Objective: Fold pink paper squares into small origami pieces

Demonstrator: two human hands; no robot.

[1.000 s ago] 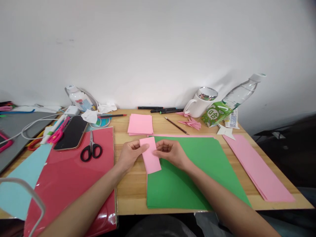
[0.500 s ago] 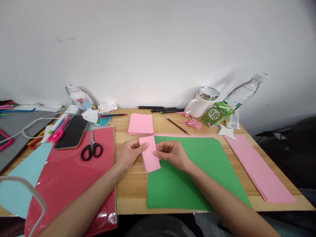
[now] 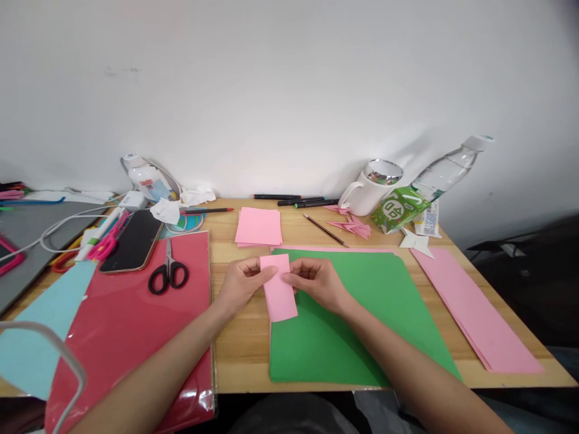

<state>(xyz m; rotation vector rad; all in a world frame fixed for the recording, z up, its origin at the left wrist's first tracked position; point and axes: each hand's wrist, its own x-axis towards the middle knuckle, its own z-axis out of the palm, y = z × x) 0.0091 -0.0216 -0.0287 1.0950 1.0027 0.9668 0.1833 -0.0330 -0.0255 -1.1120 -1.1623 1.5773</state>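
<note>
Between my two hands is a small pink paper (image 3: pixel 279 299), a narrow upright rectangle that looks folded. My left hand (image 3: pixel 242 282) pinches its left side, thumb on the front and fingers behind. On the other side my right hand (image 3: pixel 316 283) grips the right edge between thumb and curled fingers. Underneath lies a green sheet (image 3: pixel 353 325), with pink paper showing at its far edge. A stack of pink squares (image 3: pixel 258 226) sits just beyond my hands.
Scissors (image 3: pixel 168 274) and a phone (image 3: pixel 132 241) rest on a red folder (image 3: pixel 149 325) at left. A pencil (image 3: pixel 325 230), a white mug (image 3: pixel 370 188), a green carton (image 3: pixel 398 209) and a tilted bottle (image 3: pixel 447 169) stand or lie at the back. Pink strips (image 3: pixel 474 313) lie right.
The pink paper has shifted slightly right and toward me and stands a little straighter. My right thumb and fingers have closed further onto its right edge.
</note>
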